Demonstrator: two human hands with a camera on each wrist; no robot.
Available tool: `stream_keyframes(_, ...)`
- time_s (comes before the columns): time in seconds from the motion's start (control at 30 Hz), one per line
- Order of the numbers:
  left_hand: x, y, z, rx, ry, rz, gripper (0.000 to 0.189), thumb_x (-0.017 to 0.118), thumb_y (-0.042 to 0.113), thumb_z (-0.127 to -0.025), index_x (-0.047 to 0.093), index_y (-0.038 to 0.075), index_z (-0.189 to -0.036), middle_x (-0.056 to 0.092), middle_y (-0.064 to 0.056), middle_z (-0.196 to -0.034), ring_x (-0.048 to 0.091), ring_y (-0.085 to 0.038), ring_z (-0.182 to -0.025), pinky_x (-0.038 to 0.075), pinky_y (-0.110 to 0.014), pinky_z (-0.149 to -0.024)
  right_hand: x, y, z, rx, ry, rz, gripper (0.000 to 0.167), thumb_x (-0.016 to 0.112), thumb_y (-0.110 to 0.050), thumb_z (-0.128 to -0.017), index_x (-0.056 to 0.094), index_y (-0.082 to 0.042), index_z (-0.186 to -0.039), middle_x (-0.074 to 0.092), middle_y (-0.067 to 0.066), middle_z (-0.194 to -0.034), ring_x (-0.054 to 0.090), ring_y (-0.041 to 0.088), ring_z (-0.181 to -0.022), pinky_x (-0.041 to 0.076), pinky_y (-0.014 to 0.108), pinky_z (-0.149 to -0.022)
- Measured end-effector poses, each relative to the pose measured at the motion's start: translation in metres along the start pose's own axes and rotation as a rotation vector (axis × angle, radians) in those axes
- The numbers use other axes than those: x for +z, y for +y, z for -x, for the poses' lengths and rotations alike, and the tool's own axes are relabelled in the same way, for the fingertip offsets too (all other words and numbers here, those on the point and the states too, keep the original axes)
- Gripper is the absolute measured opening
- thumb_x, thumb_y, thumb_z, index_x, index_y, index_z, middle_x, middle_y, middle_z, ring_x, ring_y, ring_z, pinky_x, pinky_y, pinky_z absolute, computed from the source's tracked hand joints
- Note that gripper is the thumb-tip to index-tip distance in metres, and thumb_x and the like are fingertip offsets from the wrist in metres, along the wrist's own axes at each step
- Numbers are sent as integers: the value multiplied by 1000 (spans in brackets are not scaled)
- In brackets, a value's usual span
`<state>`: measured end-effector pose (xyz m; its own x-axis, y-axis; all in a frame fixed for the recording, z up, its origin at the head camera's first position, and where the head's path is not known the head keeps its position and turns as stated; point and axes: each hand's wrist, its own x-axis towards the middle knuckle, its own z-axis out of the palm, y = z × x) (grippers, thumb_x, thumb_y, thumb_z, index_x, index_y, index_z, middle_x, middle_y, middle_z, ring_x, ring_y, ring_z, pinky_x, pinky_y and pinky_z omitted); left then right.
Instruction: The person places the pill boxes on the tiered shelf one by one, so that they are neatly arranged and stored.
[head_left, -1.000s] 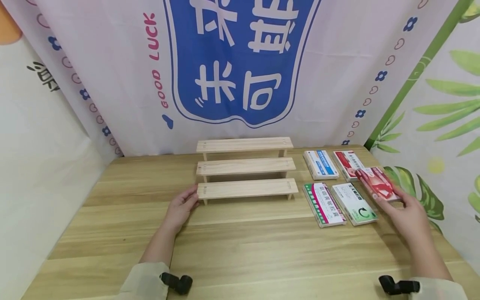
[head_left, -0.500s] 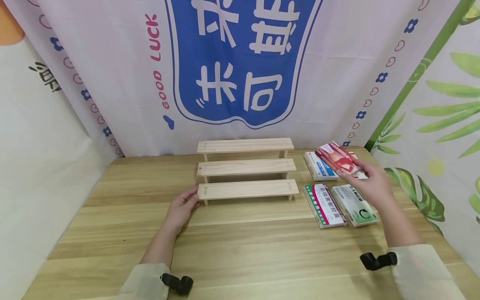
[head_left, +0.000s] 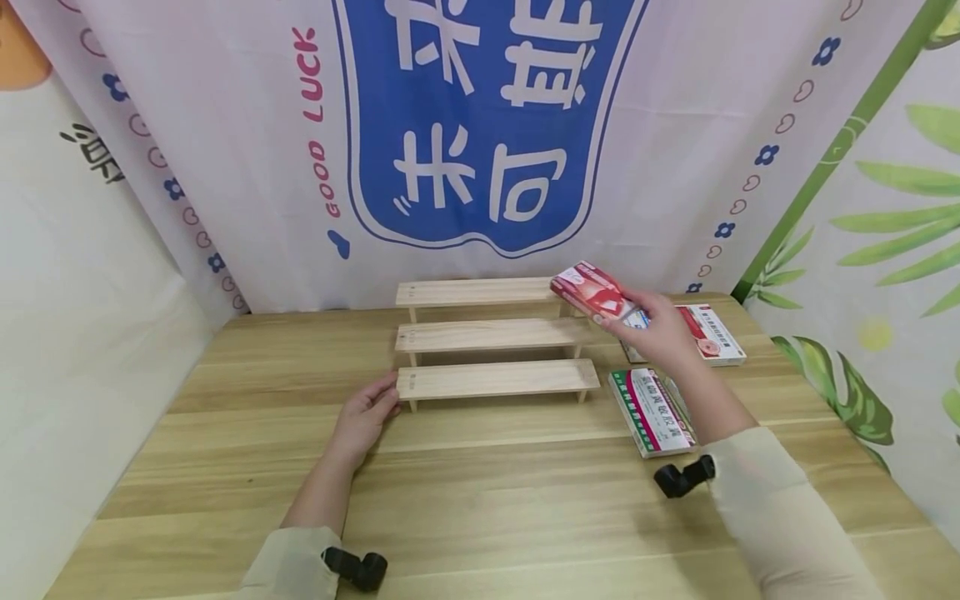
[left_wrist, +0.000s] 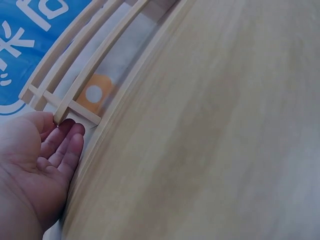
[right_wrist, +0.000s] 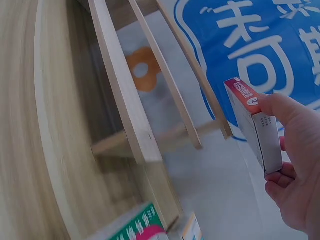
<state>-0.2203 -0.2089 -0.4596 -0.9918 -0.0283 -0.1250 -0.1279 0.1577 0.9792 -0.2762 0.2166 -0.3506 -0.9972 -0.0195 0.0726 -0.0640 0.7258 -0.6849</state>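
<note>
A three-tier wooden display rack [head_left: 495, 382] stands at the back of the wooden table. My left hand [head_left: 369, 415] pinches the left end of its lowest board; in the left wrist view, the thumb and fingertips of that hand [left_wrist: 45, 155] meet around the board end. My right hand [head_left: 663, 333] grips a red and white medicine box [head_left: 596, 292] by its right end, and the box overlaps the right end of the top board in the head view. In the right wrist view, the raised medicine box [right_wrist: 256, 127] is held between thumb and fingers, beside the tiers.
Right of the rack lie a green, white and pink medicine box [head_left: 652, 412] and a white and red one [head_left: 712, 333]. A blue and white box and a green and white box are mostly hidden under my right arm. A printed cloth [head_left: 465, 167] hangs behind the table.
My right hand has carried the red medicine box leftward and away from me, from over the other boxes to the rack's top right end. The left hand has stayed at the lowest board.
</note>
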Motion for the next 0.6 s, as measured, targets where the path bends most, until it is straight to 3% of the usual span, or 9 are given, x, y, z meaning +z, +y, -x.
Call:
stream_keyframes(0.23, 2, 2, 1, -3, 3, -14, 44, 46, 12, -104, 41, 3, -146, 40, -15, -154, 52, -22, -127, 52, -11, -91, 27, -19, -17, -47, -31, -50, 82, 71, -53, -84, 38, -20, -151, 36, 19, -153, 34, 41, -139, 35, 65, -111)
stream_keyframes(0.47, 2, 1, -1, 4, -5, -15, 44, 45, 11, -104, 40, 2, -147, 39, -14, -155, 52, -21, -127, 52, -11, -91, 51, -43, -27, -119, -54, -14, 80, 72, -51, -82, 43, -18, -149, 44, 16, -150, 36, 38, -139, 37, 61, -112)
stream_keyframes(0.6, 1, -1, -1, 8, -7, -8, 44, 45, 11, -104, 40, 2, -147, 39, -15, -155, 52, -19, -127, 52, -11, -91, 62, -57, -30, -129, -73, 10, 81, 73, -52, -81, 43, -19, -148, 49, 11, -145, 45, 33, -130, 45, 54, -105)
